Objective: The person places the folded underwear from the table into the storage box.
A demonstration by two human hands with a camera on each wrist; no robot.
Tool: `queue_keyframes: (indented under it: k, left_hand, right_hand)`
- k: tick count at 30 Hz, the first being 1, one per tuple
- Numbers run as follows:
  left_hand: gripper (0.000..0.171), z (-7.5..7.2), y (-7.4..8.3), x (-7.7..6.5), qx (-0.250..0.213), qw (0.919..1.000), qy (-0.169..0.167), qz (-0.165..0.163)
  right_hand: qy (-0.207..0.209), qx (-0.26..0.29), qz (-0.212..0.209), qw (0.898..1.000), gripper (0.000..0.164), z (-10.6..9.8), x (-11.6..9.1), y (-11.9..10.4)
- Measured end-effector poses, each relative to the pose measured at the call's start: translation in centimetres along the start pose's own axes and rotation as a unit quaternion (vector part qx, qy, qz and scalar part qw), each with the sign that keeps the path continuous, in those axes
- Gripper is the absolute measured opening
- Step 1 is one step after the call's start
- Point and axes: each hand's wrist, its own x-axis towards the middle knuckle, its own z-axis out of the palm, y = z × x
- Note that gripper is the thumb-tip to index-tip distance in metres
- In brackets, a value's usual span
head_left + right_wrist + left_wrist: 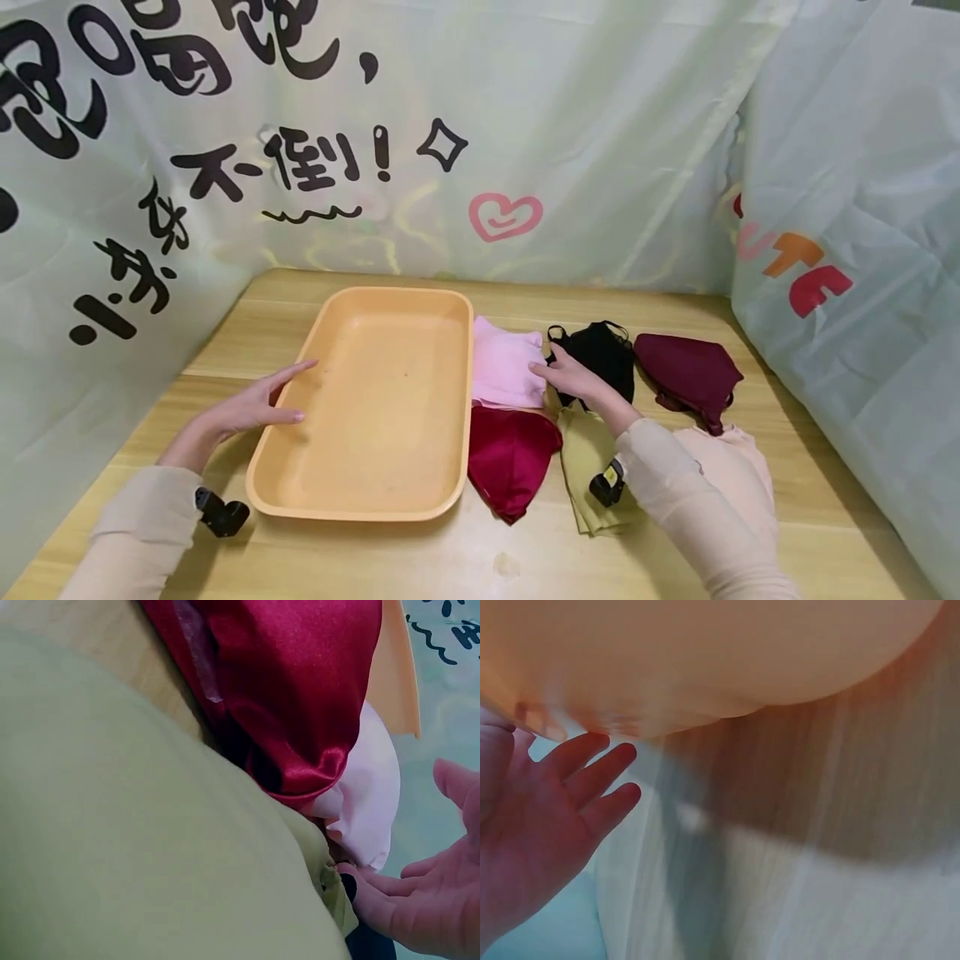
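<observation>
An orange plastic tray [367,400] sits on the table with nothing in it. At its left rim is my left hand [243,410], fingers spread, thumb and forefinger reaching over the edge. Other fingers of this hand [562,795] lie straight beside the tray's outer wall [705,660]. My right hand [577,379] hovers with extended fingers between a folded pink cloth [506,367] and a folded black garment with thin straps [600,358]. In the right wrist view, that hand [420,892] is by the black edge; whether it touches is unclear.
A dark red satin cloth [513,458] lies right of the tray, with an olive-green cloth [588,450] beside it. Farther right are a maroon folded garment [686,371] and a pale pink cloth [742,475]. Printed curtains [615,150] enclose the wooden table [817,467].
</observation>
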Motion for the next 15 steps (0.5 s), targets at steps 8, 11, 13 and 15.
queue_keyframes:
  k: [8,11,13,15]
  left_hand:
    - [0.076,0.29,-0.55,-0.02,-0.01,0.9999,0.009,0.0]
    - [0.076,0.18,-0.33,-0.03,-0.018,0.9998,0.009,0.0]
    - [0.077,0.13,-0.14,0.0,-0.02,0.9997,0.011,-0.003]
    - [0.077,0.13,-0.01,0.07,-0.02,0.9997,0.013,-0.007]
  right_hand:
    - [-0.002,0.058,0.022,0.998,0.077,0.39,0.65,0.19]
    - [0.002,0.087,0.029,0.996,0.076,0.39,0.74,-0.21]
    - [0.004,0.113,0.034,0.993,0.076,0.39,0.85,-0.44]
    - [0.009,0.15,0.035,0.988,0.075,0.4,0.97,-0.59]
